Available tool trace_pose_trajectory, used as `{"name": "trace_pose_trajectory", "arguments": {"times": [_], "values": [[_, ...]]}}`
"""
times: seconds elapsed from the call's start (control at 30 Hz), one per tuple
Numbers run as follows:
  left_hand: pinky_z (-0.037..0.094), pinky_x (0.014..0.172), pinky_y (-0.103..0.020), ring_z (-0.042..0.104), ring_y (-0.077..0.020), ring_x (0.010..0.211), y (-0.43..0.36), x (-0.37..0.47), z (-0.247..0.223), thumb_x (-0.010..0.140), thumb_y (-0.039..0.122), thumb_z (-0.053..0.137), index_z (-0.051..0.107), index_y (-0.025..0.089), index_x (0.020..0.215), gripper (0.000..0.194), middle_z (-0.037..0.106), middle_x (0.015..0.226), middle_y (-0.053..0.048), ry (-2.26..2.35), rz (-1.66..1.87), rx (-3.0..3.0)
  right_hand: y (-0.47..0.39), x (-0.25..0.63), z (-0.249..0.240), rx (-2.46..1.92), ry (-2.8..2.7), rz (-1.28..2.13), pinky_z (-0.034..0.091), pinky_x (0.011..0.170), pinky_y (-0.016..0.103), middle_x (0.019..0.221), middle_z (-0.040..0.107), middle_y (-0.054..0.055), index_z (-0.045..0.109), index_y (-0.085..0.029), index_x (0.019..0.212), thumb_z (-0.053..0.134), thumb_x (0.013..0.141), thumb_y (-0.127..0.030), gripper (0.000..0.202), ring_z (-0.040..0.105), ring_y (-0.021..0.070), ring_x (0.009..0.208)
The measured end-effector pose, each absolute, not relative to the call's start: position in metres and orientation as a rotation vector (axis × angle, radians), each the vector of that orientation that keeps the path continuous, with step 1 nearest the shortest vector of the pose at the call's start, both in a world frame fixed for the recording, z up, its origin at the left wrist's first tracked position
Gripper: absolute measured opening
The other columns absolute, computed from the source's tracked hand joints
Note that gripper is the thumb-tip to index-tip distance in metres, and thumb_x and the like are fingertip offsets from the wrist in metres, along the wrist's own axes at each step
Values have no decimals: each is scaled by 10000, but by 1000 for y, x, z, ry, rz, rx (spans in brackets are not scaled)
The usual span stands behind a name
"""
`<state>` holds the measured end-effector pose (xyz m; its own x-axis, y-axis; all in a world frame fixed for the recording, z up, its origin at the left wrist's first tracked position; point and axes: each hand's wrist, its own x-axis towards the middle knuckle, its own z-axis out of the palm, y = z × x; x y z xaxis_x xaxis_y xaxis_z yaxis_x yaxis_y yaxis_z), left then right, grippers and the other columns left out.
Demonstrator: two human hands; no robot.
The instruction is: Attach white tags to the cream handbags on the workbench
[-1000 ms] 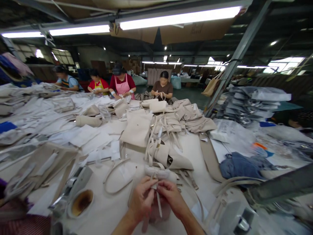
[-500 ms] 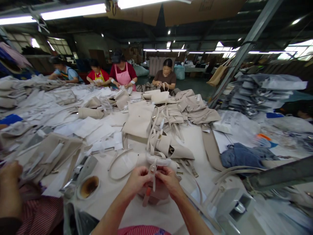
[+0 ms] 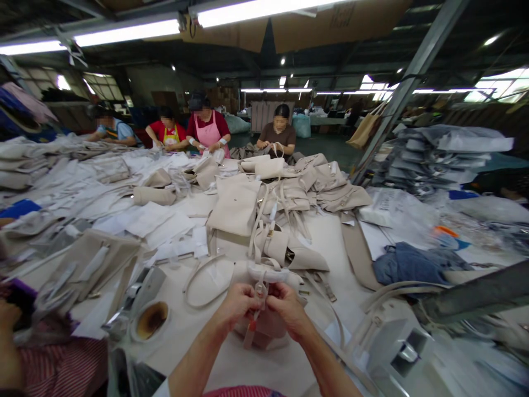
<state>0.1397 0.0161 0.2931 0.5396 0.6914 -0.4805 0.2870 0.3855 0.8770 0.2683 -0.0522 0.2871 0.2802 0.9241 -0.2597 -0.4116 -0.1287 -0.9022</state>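
Observation:
Low in the middle, a beige handbag (image 3: 270, 328) lies on the table between my two hands. My left hand (image 3: 239, 302) is closed, its thumb and fingers pinching a narrow strap (image 3: 259, 292) with a metal fitting at the top of the bag. My right hand (image 3: 285, 309) is also closed, fingertips pressed together beside the same strap; what exactly they pinch is hidden. A small tag with a red part (image 3: 251, 325) hangs below my left fingers. Behind the hands, the bag's handle (image 3: 268, 272) is wrapped in whitish film.
Beige bags (image 3: 235, 204) and straps pile up ahead. To the left sits a round dish with brown residue (image 3: 152, 320); at right, a grey dispenser (image 3: 403, 347), a metal bar (image 3: 479, 295) and blue cloth (image 3: 413, 263). Several co-workers sit or stand across the table; another person's hand (image 3: 8, 314) is at far left.
My fingers have shifted slightly at the strap, and its loose end no longer hangs straight down between them. At far left, the other person's hand has moved lower and outward.

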Motion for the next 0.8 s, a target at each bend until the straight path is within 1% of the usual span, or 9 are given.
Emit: {"name": "trace_pose_trajectory", "arguments": {"times": [0.1, 0.17, 0.27, 0.3, 0.37, 0.47, 0.57, 0.7, 0.8], "values": [[399, 523, -270, 496, -117, 485, 17, 142, 293, 519, 332, 703, 454, 199, 562, 285, 527, 509, 40, 1018, 334, 1236, -55, 271, 289, -1150, -507, 1402, 331, 465, 186, 745, 702, -24, 699, -172, 912, 667, 550, -92, 371, 533, 88, 554], [375, 523, -272, 476, -123, 491, 14, 145, 294, 539, 321, 691, 440, 208, 557, 275, 500, 505, 46, 1027, 356, 1305, -56, 272, 289, -1095, -429, 1510, 275, 421, 159, 740, 691, -27, 696, -172, 928, 687, 549, -106, 385, 502, 62, 516], [319, 560, -273, 425, -128, 554, 6, 149, 298, 604, 288, 655, 454, 211, 555, 220, 465, 539, 45, 1057, 463, 1476, -55, 274, 287, -1049, -319, 1546, 234, 384, 129, 691, 674, -28, 709, -157, 832, 725, 530, -105, 307, 470, 35, 485], [307, 584, -277, 410, -132, 586, 3, 149, 300, 635, 273, 633, 466, 211, 567, 191, 466, 566, 40, 1066, 511, 1533, -55, 275, 286, -1047, -291, 1534, 239, 380, 123, 661, 664, -32, 708, -151, 784, 739, 517, -100, 274, 462, 29, 475], [292, 616, -284, 396, -140, 629, 0, 149, 301, 689, 249, 584, 480, 212, 597, 144, 481, 615, 31, 1088, 584, 1619, -55, 275, 285, -1045, -259, 1521, 320, 412, 117, 668, 678, -22, 713, -147, 747, 769, 505, -107, 252, 502, 34, 501], [283, 584, -281, 405, -138, 595, 1, 146, 296, 695, 230, 560, 462, 210, 590, 145, 478, 588, 34, 1122, 589, 1650, -59, 274, 283, -1043, -288, 1519, 469, 552, 168, 828, 736, 25, 743, -162, 844, 807, 529, -166, 321, 600, 78, 623], [298, 532, -261, 431, -129, 540, 5, 144, 285, 647, 205, 576, 449, 208, 571, 149, 458, 535, 51, 1138, 545, 1596, -63, 268, 282, -1098, -379, 1452, 473, 562, 193, 930, 749, 26, 752, -203, 931, 822, 547, -216, 391, 611, 103, 656], [361, 490, -249, 495, -133, 489, 7, 145, 274, 664, 218, 565, 445, 209, 605, 134, 485, 526, 59, 1140, 511, 1504, -63, 259, 280, -1158, -502, 1329, 479, 578, 238, 900, 758, 14, 755, -224, 932, 822, 573, -300, 373, 625, 150, 689], [376, 505, -245, 515, -136, 529, 7, 146, 277, 675, 237, 597, 459, 203, 602, 160, 506, 543, 48, 1145, 534, 1506, -58, 256, 274, -1172, -503, 1244, 499, 591, 281, 844, 760, 27, 741, -209, 879, 836, 537, -325, 374, 639, 186, 688]]}}
